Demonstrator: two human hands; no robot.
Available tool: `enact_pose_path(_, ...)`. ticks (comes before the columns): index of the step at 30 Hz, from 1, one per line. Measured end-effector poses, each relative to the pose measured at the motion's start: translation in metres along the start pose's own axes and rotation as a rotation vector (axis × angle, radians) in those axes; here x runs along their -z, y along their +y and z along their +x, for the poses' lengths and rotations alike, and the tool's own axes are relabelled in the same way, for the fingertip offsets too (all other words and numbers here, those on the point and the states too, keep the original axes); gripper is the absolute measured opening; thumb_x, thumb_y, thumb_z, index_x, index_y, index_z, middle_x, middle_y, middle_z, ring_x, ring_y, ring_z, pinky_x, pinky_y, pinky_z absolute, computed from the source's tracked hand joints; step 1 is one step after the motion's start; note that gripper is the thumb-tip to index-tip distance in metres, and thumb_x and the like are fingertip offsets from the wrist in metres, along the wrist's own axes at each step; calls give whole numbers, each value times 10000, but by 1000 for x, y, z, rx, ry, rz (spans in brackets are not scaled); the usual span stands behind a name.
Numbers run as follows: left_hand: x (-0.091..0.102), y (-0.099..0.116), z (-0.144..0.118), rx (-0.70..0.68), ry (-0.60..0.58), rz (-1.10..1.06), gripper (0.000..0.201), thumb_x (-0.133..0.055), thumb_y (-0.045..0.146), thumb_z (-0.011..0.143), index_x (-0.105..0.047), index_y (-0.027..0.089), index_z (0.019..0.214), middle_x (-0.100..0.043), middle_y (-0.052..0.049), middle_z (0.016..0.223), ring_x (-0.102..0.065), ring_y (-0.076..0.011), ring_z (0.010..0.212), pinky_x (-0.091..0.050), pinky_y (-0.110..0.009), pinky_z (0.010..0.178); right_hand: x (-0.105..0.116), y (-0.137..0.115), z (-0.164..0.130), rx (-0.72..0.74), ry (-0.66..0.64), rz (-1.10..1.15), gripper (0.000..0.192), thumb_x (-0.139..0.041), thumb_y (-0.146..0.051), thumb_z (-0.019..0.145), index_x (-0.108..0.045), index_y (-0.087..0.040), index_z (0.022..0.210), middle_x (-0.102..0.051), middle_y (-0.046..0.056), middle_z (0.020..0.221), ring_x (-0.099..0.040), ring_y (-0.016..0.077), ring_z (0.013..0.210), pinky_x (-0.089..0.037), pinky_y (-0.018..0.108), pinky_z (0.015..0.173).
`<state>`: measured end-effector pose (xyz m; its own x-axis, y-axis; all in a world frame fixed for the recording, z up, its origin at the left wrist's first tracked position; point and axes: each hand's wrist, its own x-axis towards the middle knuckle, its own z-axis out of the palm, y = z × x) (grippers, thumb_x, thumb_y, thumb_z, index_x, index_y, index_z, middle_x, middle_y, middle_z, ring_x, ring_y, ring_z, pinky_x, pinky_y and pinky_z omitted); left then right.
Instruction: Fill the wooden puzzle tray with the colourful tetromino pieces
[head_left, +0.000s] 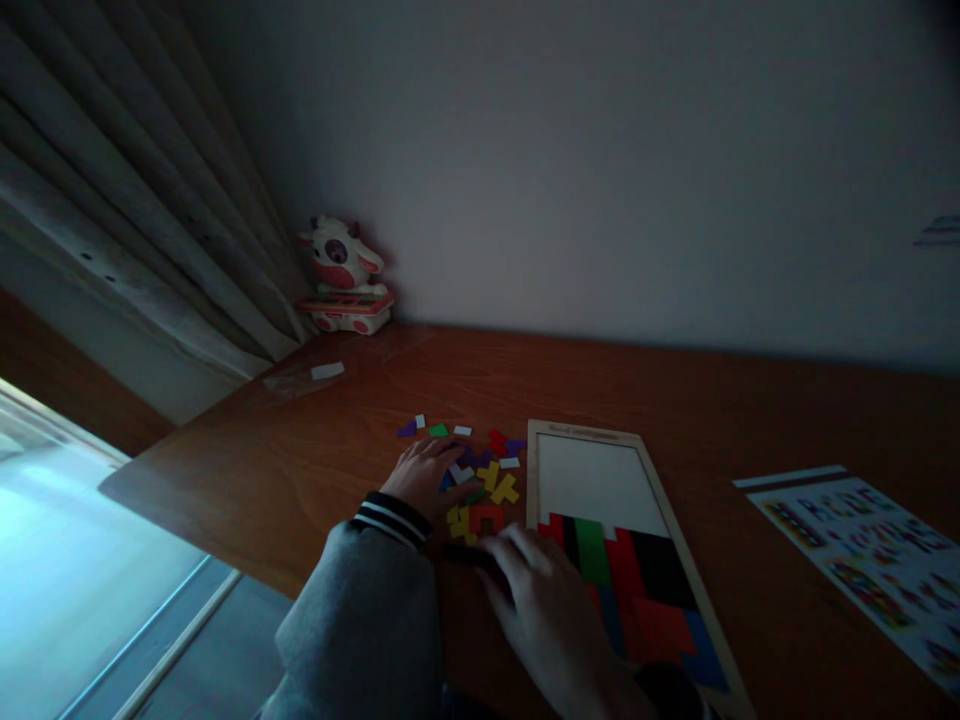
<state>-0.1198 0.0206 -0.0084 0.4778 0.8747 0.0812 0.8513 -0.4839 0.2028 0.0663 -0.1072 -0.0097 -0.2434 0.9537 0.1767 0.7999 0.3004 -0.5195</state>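
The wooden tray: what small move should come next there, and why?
Probably the right hand should bring the black piece over the wooden tray: that hand appears to hold it, and the tray's white base shows uncovered at its far end.

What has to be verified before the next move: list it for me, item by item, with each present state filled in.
1. Wooden puzzle tray flat on the table: ok.
2. Pale tray base showing at the far end: ok.
3. Black piece in the right hand: ok, it sits between thumb and fingers; its full shape, cannot tell.
4. Left hand gripping a piece: cannot tell; it is over the loose pieces, its fingertips hard to make out.
5. Tray's near left part in plain view: not ok, the right hand and forearm block it.
6. Printed sheet apart from the tray: ok, to its right.
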Motion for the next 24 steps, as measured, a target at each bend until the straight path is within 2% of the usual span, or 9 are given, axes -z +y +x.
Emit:
enact_pose_path(3, -1, -2, 1, 21, 49, -1, 725, -575, 701, 816, -556, 221, 1359, -468, -124, 1484, -376, -353, 1394, -316, -539, 1149, 0, 0, -1, 8, -1, 5, 251, -659, -97, 849, -688, -244, 1051, -675, 43, 999, -663, 234, 908, -550, 388, 809)
enact_pose_path(6, -1, -6, 5, 111, 70, 2, 773, -550, 706, 830, -451, 248, 1445, -336, -118, 1571, -259, -364, 1456, -244, -573, 1169, 1, 1, 0, 7, 11, 34, 249, -654, -90, 851, -686, -240, 1048, -674, 41, 993, -665, 226, 911, -551, 378, 817)
enact_pose_path(9, 1, -14, 10, 245, 19, 7, 819, -507, 722, 844, -354, 262, 1504, -217, -132, 1616, -164, -396, 1481, -198, -613, 1161, 1, 1, 1, 7, 25, 59, 227, -652, -104, 858, -685, -233, 1042, -672, 45, 995, -666, 224, 918, -552, 369, 820)
enact_pose_path(11, 3, -18, 12, 281, -38, 6, 819, -483, 723, 855, -329, 264, 1516, -205, -138, 1619, -154, -399, 1483, -182, -615, 1160, 1, 2, 0, 11, 31, 67, 210, -650, -118, 864, -685, -231, 1038, -670, 48, 994, -664, 226, 918, -554, 371, 817)
enact_pose_path(14, 3, -18, 9, 256, -92, 17, 793, -467, 706, 870, -353, 250, 1509, -232, -138, 1611, -177, -384, 1482, -175, -597, 1169, 1, 2, 0, 23, 44, 70, 209, -638, -118, 870, -683, -229, 1041, -666, 49, 1000, -662, 227, 924, -557, 379, 819)
enact_pose_path(20, 7, -10, -5, 162, -84, 36, 729, -479, 694, 870, -510, 203, 1409, -399, -142, 1535, -369, -375, 1402, -280, -551, 1151, 1, 6, 0, 48, 47, 62, 216, -624, -121, 877, -669, -224, 1060, -666, 51, 1005, -663, 231, 927, -563, 394, 827)
enact_pose_path(24, 14, -9, -8, 66, -48, -21, 569, -490, 596, 920, -582, 209, 1327, -533, -117, 1431, -509, -310, 1298, -374, -472, 1114, 1, 10, 1, 74, 59, 50, 217, -624, -138, 880, -665, -229, 1073, -668, 49, 997, -665, 229, 922, -565, 389, 826)
